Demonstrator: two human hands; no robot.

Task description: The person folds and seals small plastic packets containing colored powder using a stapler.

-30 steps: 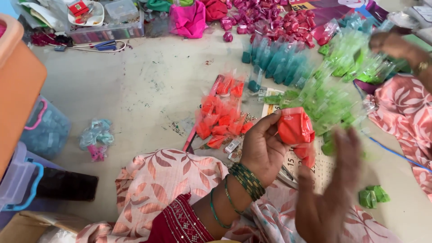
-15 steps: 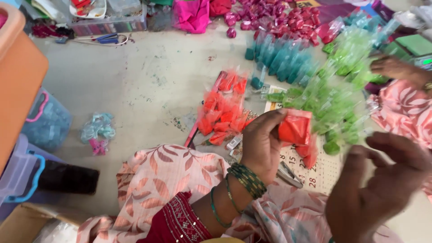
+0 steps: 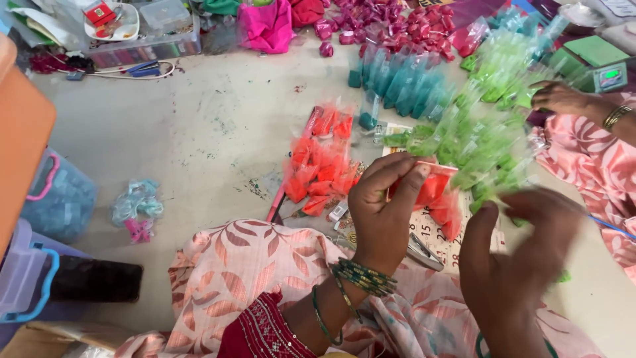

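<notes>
Centrally, left hand (image 3: 381, 215) gripping crinkly orange plastic packet (image 3: 434, 189), right hand (image 3: 520, 258) blurred, grip unclear.

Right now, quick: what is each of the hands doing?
Left hand: closed on a small orange packet.
Right hand: blurred, fingers spread, nothing visibly held.

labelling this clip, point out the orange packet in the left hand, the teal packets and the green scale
orange packet (image 3: 434, 187), head view, clear upper part
teal packets (image 3: 404, 79), head view, middle of row
green scale (image 3: 596, 58), head view, top plate
</notes>
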